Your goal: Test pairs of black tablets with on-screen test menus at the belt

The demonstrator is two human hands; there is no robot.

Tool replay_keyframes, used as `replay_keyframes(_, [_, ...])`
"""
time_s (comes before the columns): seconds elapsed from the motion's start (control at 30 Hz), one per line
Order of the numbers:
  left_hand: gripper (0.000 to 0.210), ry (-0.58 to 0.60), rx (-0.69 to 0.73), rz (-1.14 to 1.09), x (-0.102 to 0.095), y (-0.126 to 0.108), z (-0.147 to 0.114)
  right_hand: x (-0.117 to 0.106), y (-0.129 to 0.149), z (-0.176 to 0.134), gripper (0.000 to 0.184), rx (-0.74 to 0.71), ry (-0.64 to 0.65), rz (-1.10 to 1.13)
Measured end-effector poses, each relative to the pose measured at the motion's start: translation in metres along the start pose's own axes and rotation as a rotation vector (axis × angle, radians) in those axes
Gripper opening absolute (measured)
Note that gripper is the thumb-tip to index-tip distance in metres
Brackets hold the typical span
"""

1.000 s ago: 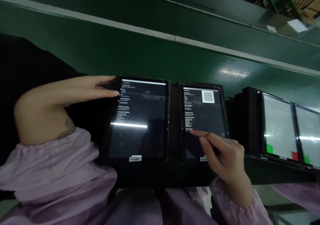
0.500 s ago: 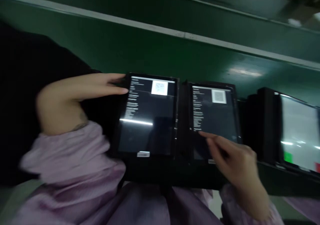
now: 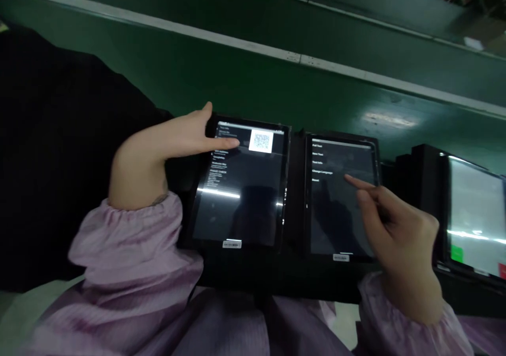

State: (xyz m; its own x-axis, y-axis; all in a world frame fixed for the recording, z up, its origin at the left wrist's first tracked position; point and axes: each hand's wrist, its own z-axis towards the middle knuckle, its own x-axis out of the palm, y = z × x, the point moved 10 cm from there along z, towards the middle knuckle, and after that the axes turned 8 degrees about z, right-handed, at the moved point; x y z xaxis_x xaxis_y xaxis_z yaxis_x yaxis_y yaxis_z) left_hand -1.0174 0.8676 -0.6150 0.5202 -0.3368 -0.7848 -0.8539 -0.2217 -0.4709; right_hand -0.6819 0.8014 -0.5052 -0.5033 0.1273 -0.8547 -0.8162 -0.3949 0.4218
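Two tablets lie side by side before me, their dark screens lit. The left tablet [image 3: 241, 203] shows lines of small text and a white QR code. My left hand [image 3: 177, 134] reaches across its upper left corner, one finger stretched over the screen text and another digit pointing up past the edge. On the right tablet [image 3: 328, 219] stands a short menu list in white letters. My right hand [image 3: 399, 229] points at that screen with the index finger extended beside the list, the other fingers curled. Neither hand grips anything. Whether the fingertips touch the glass, I cannot tell.
A third tablet [image 3: 476, 203] with a pale screen and green and red corner blocks leans on a black stand at the right. Black cloth [image 3: 71, 150] covers the left side. A pale strip [image 3: 158, 25] crosses the green surface behind the tablets.
My left hand has moved right, its finger now over the left screen. My right hand has shifted up and right. The right tablet's text and QR code have given way to a short menu.
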Motion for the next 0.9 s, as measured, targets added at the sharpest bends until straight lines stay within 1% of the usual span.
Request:
replay_keyframes(0.07, [0.118,-0.033,-0.060,0.020,-0.007,0.005,-0.005,0.004,-0.005,0.016,0.035,-0.014,0.034,-0.049])
replay_keyframes(0.17, [0.089,-0.036,-0.122,0.038,-0.014,0.013,-0.009,0.015,-0.015,0.037,0.040,-0.014,0.096,-0.086])
replay_keyframes(0.23, [0.077,-0.030,-0.151,0.054,-0.015,0.019,-0.008,0.021,-0.019,0.046,0.042,-0.022,0.113,-0.075])
replay_keyframes(0.33, [0.077,-0.054,-0.140,0.037,-0.015,0.025,-0.001,0.024,-0.018,0.050,0.049,-0.030,0.111,-0.053])
replay_keyframes(0.43, [0.077,-0.037,-0.050,-0.011,-0.008,0.024,0.009,0.017,-0.016,0.045,0.053,0.003,0.068,-0.031])
replay_keyframes(0.5, [0.074,-0.056,-0.023,-0.029,-0.006,0.024,0.013,0.008,-0.014,0.038,0.049,0.033,0.017,-0.014])
replay_keyframes(0.57, [0.068,-0.096,-0.025,-0.039,-0.007,0.026,0.015,0.001,-0.014,0.031,0.043,0.058,-0.029,0.010])
replay_keyframes(0.67, [0.060,-0.088,-0.016,-0.073,-0.005,0.026,0.016,-0.005,-0.016,0.021,0.036,0.088,-0.069,0.040])
replay_keyframes(0.73, [0.058,-0.077,0.003,-0.122,-0.004,0.026,0.015,-0.005,-0.017,0.018,0.033,0.091,-0.068,0.046])
replay_keyframes(0.83, [0.057,-0.131,-0.015,-0.215,-0.011,0.032,0.011,-0.003,-0.017,0.016,0.033,0.080,-0.043,0.057])
replay_keyframes(0.9, [0.053,-0.122,-0.017,-0.256,-0.011,0.033,0.010,-0.001,-0.018,0.016,0.035,0.080,-0.021,0.063])
